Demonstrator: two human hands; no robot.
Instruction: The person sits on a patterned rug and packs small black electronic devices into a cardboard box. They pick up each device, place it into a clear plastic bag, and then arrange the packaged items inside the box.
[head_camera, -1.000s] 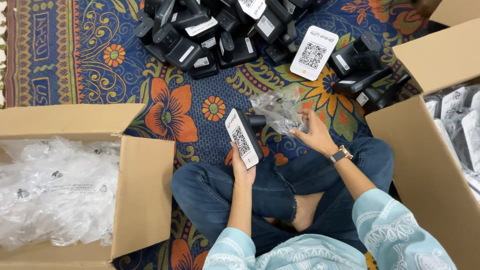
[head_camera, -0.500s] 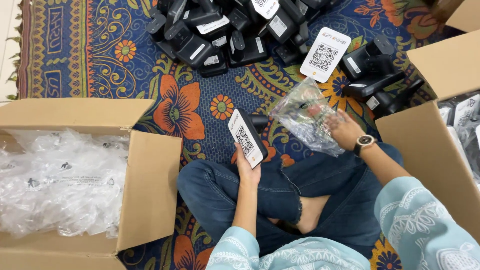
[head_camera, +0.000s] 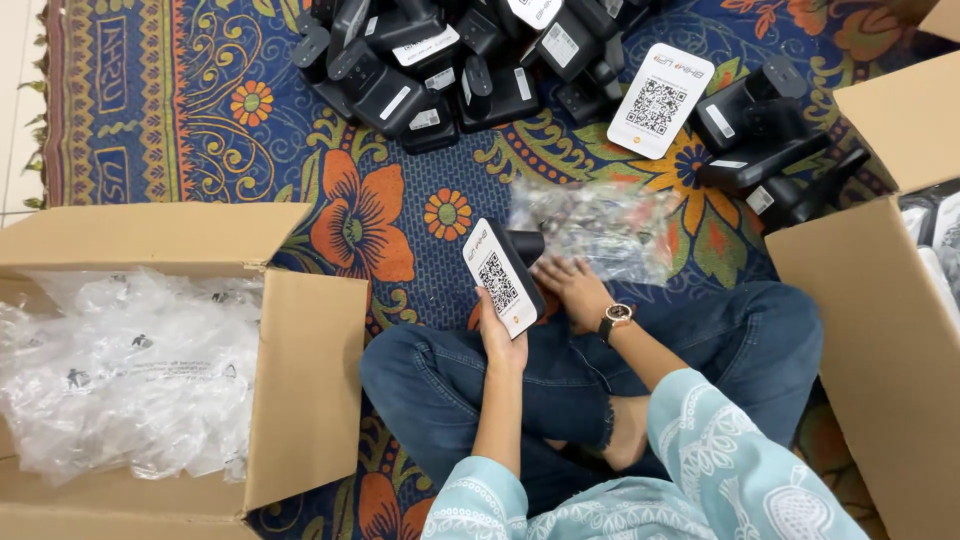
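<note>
**Wrapper down, device still in hand**

The left hand is closed around a black device with a white code card on its face, held upright above the lap. The right hand, which half a second ago held up the clear plastic bag, now rests open and flat beside the device, gripping nothing. The bag lies loose on the patterned rug, just beyond the fingers, so the unit looks unwrapped. Further out sit a pile of black devices, a loose white code card, and a cardboard box of empty bags at left.
</note>
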